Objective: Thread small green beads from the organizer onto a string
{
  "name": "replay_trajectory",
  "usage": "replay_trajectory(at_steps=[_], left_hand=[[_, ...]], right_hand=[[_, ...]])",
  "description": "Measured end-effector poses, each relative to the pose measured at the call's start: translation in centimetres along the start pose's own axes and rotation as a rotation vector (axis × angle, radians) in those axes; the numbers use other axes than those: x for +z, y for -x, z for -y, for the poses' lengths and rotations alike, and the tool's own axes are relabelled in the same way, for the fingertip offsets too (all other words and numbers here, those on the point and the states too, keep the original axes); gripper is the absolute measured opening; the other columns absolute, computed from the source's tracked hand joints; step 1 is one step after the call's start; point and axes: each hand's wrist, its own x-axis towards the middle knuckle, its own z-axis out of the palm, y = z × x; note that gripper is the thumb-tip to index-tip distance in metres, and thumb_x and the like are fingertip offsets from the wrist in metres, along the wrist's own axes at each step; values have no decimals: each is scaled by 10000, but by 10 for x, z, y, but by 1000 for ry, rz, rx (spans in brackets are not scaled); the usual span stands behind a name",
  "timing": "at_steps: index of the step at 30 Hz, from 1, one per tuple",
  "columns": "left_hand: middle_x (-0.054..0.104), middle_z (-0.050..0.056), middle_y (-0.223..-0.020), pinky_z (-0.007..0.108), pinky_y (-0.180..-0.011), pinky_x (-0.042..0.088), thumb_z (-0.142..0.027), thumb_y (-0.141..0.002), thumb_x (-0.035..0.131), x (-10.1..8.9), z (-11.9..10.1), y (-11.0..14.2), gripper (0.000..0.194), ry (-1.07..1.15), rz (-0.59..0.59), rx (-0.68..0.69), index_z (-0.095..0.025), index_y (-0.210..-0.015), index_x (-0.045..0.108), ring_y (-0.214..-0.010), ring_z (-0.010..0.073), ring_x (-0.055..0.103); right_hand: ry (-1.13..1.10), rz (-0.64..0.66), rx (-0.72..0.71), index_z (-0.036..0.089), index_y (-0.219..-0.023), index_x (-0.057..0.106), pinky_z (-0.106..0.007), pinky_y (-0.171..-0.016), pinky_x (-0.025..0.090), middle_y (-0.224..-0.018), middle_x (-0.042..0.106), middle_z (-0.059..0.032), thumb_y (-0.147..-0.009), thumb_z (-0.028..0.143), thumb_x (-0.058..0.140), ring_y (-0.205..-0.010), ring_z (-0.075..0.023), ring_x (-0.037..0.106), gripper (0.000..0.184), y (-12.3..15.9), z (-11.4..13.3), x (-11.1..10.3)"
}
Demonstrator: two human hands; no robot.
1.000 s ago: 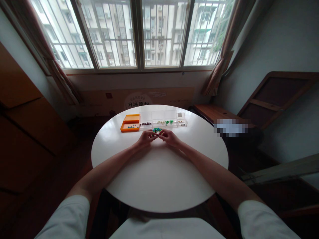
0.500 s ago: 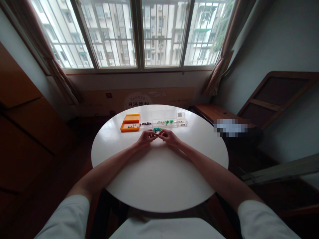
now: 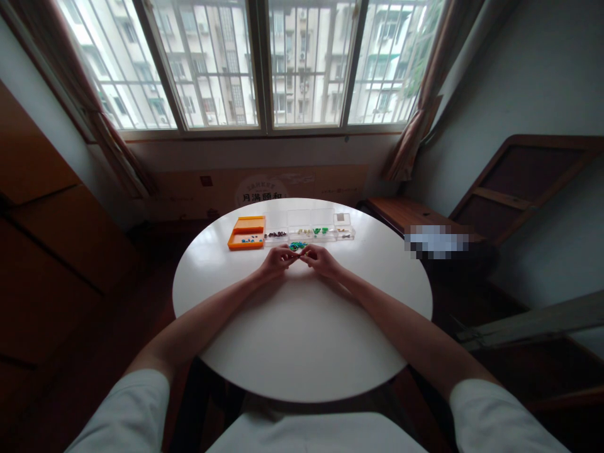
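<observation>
My left hand [image 3: 277,261] and my right hand [image 3: 319,259] meet over the white round table [image 3: 302,340], fingertips pinched together almost touching. Whatever sits between the fingertips is too small to make out. Just beyond them lies a little heap of green and blue small pieces [image 3: 298,246], partly hidden by the fingers. Behind that heap stands a row of clear plastic boxes with lids raised. One holds dark brown pieces [image 3: 276,234], others pale yellow pieces [image 3: 304,231] and green pieces [image 3: 321,231].
An open orange box [image 3: 246,246] with several small blue pieces stands at the left end of the row. A small clear box [image 3: 346,233] is at its right end. Beyond the table are a wooden bench [image 3: 401,211] on the right and a cardboard panel [image 3: 189,189] under the window.
</observation>
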Motion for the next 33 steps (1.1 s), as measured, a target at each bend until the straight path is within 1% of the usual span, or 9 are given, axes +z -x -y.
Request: replay_trajectory(at_steps=[11, 18, 21, 23, 26, 29, 31, 33], left_hand=[[587, 33, -726, 155, -397, 410, -381, -750, 667, -4, -1, 0, 286, -36, 1, -4, -116, -835, 729, -462, 35, 491], [595, 22, -703, 154, -443, 401, -371, -747, 674, -4, 0, 0, 264, -104, -7, 21, -130, -839, 728, -489, 38, 496], [601, 26, -705, 167, -454, 407, -364, -758, 662, -7, 2, -3, 257, -139, -9, 14, -133, -851, 729, -491, 47, 500], [610, 31, -704, 180, -471, 414, -344, -768, 653, -14, 3, -7, 236, -210, -49, 4, -136, -846, 732, -499, 58, 507], [641, 47, -793, 210, -544, 439, -301, -800, 616, -32, 8, -14, 204, -414, -227, -42, -161, -893, 733, -563, 86, 546], [656, 50, -828, 243, -612, 444, -310, -830, 577, -53, 18, -21, 221, -666, -364, -154, -198, -946, 727, -685, 146, 591], [667, 51, -874, 260, -658, 446, -318, -840, 562, -64, 25, -23, 250, -781, -376, -237, -222, -1018, 707, -794, 188, 607], [672, 49, -866, 269, -678, 446, -341, -842, 558, -70, 32, -24, 296, -828, -353, -284, -224, -1086, 678, -832, 208, 608]], right_hand=[[-6, 0, -8, 138, -833, 577, -208, -465, 340, -513, 516, 33, -788, 378, 594, -461, -95, 462, 245, 0, 0, -1], [-16, 1, -12, 138, -828, 577, -210, -456, 338, -517, 510, 29, -784, 399, 602, -466, -101, 468, 266, 0, 2, 0], [-15, 4, -13, 139, -842, 585, -214, -466, 345, -521, 509, 30, -787, 393, 598, -472, -103, 474, 260, 0, 3, 0], [-19, 10, -15, 139, -846, 589, -217, -476, 351, -522, 501, 32, -795, 379, 588, -475, -103, 475, 245, 0, 3, 1], [-3, 5, -13, 140, -835, 595, -220, -476, 343, -513, 486, 34, -798, 369, 583, -473, -103, 467, 233, -1, 2, 1], [4, 3, -5, 141, -824, 602, -218, -465, 328, -509, 482, 32, -795, 367, 589, -463, -98, 445, 229, -1, -1, 2], [-4, 9, -4, 141, -822, 605, -218, -462, 323, -515, 483, 30, -794, 366, 592, -460, -96, 436, 227, -1, -3, 2], [-8, 12, -8, 141, -824, 608, -219, -462, 324, -517, 485, 28, -794, 370, 593, -462, -96, 436, 232, -1, -3, 2]])
